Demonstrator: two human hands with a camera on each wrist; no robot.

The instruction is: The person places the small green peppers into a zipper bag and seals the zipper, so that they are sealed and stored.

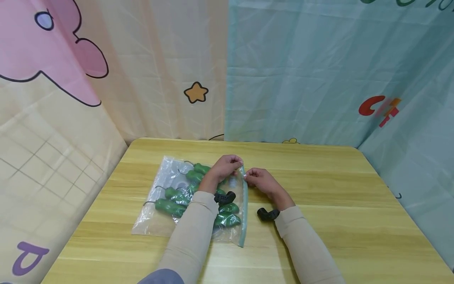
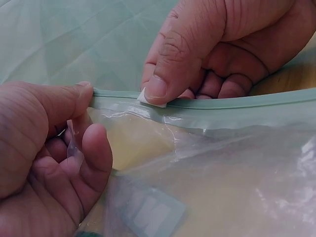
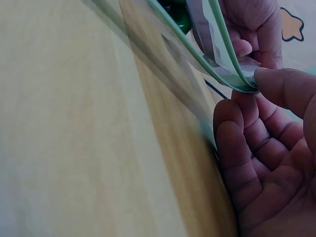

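A clear zip bag (image 1: 149, 221) lies on the table with several green peppers (image 1: 170, 206) inside. Its pale green zip strip (image 1: 244, 221) runs along the right side. My left hand (image 1: 222, 167) pinches the strip at its far end. Just beside it, my right hand (image 1: 263, 180) pinches a small white slider (image 2: 150, 98) on the strip between thumb and fingers. In the right wrist view, two green edges (image 3: 224, 37) of the bag mouth stand apart and meet at the right hand's pinch. My left forearm covers part of the peppers.
The wooden table (image 1: 319, 189) reaches back to printed curtains (image 1: 291, 71) that hang behind it and at both sides. A black wrist device (image 1: 267, 214) sits on the right wrist, and another (image 1: 225, 197) on the left.
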